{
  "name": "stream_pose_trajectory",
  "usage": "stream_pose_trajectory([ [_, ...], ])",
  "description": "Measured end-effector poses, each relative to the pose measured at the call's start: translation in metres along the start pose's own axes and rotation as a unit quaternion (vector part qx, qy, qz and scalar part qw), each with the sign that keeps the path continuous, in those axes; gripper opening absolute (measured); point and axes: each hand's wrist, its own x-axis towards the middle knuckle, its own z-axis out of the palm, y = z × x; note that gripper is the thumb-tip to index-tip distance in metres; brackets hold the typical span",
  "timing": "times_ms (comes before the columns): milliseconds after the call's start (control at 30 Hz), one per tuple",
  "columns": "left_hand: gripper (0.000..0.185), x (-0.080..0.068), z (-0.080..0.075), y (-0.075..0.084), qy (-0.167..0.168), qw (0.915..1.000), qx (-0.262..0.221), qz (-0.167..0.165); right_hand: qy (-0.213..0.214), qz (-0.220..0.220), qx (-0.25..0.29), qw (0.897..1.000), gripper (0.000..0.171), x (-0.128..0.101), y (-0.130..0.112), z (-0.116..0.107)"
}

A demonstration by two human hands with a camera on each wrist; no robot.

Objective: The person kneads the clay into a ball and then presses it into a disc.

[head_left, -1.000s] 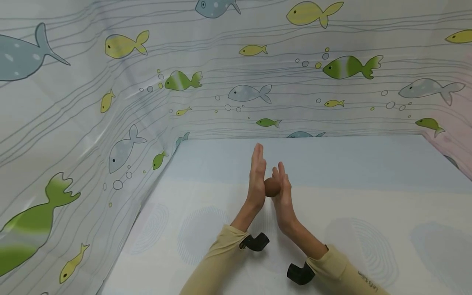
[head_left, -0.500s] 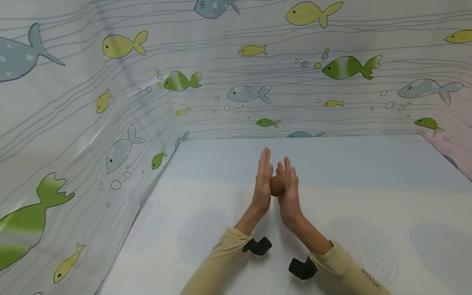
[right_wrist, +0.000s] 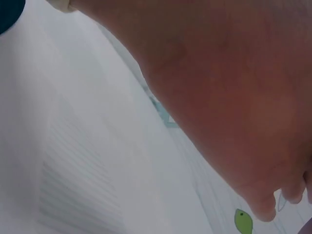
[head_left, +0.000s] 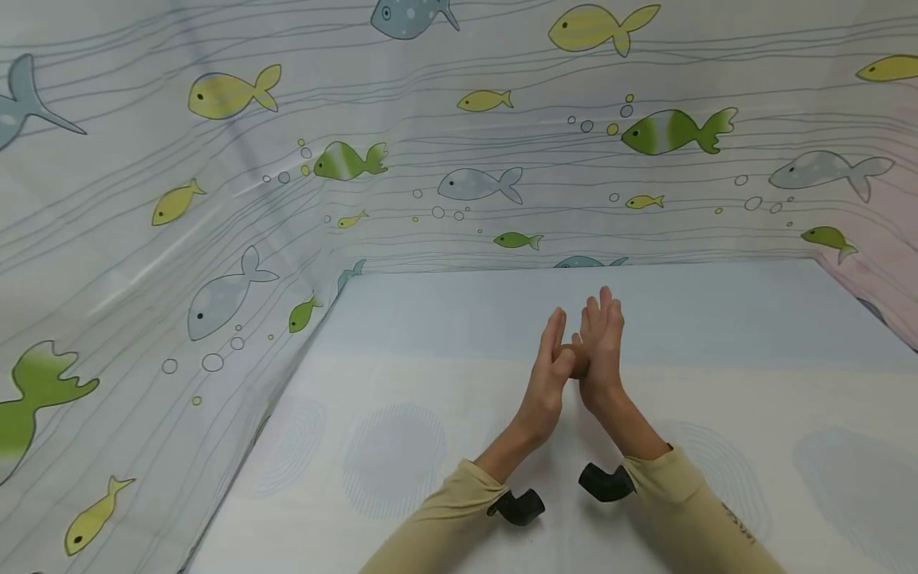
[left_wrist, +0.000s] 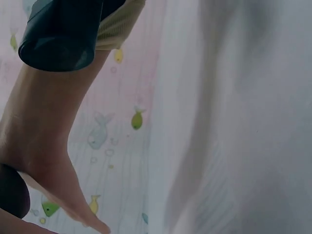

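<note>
A brown ball point(head_left: 577, 363) is sandwiched between two facing palms, above the white tabletop. My left hand point(head_left: 547, 383) lies along its left side, fingers straight and pointing up and away, with the thumb in front of part of the ball. Against the other side rests my right hand point(head_left: 604, 351), its fingers extended and slightly spread. In the left wrist view the ball point(left_wrist: 12, 192) shows dark at the lower left edge, next to a hand and forearm. A palm fills much of the right wrist view, with the ball out of sight there.
The white table point(head_left: 445, 478) carries pale blue circle patterns and a light blue band point(head_left: 430, 311) at its far side. Behind it hangs a fish-printed curtain point(head_left: 402, 127), which continues along the left. Black curved mounts point(head_left: 521, 507) stick out from both sleeve cuffs.
Both hands and the ball have shifted to the right. The left hand has drawn back and tilted while the right has slid forward past it, the ball staying between the palms.
</note>
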Motion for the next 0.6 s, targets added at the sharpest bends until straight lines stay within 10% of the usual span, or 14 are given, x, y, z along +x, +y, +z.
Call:
stream_pose_trajectory([
  [600,0.073,0.002,-0.024,-0.007,0.081,0.9958,0.039,0.019,-0.080,-0.002,-0.074,0.994,0.068,-0.034,0.026,0.022],
])
